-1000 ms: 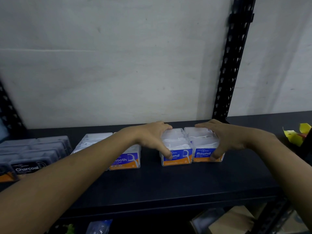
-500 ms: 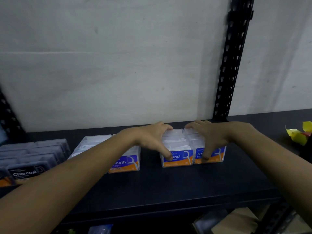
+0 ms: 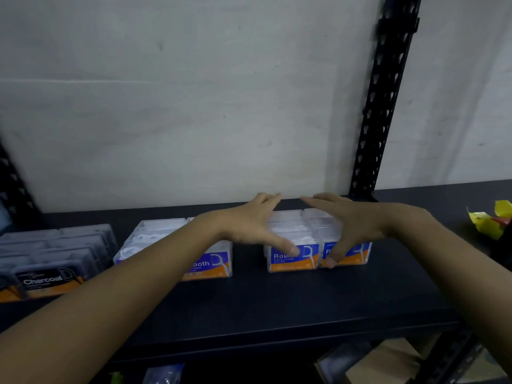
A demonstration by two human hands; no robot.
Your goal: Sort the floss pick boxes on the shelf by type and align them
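Two rows of clear "Round" floss pick boxes stand side by side on the black shelf (image 3: pixel 277 303), the left row (image 3: pixel 293 263) touching the right row (image 3: pixel 356 253). My left hand (image 3: pixel 249 225) lies flat over the left row, fingers stretched to the back and thumb on the front label. My right hand (image 3: pixel 357 223) covers the right row the same way, thumb against its front. Neither hand lifts a box. Left of them are the "Smooth" boxes (image 3: pixel 212 266), partly hidden by my left forearm, and the dark "Charcoal" boxes (image 3: pixel 47 281).
A black perforated upright (image 3: pixel 382 92) rises behind the right hand against the white wall. A crumpled yellow wrapper (image 3: pixel 489 221) lies at the shelf's far right. Cardboard (image 3: pixel 388 361) and a plastic bag (image 3: pixel 163 374) sit on the level below.
Both hands have flattened and stretched their fingers toward the back of the Round rows. The right hand slid left, and the two rows stay pressed together.
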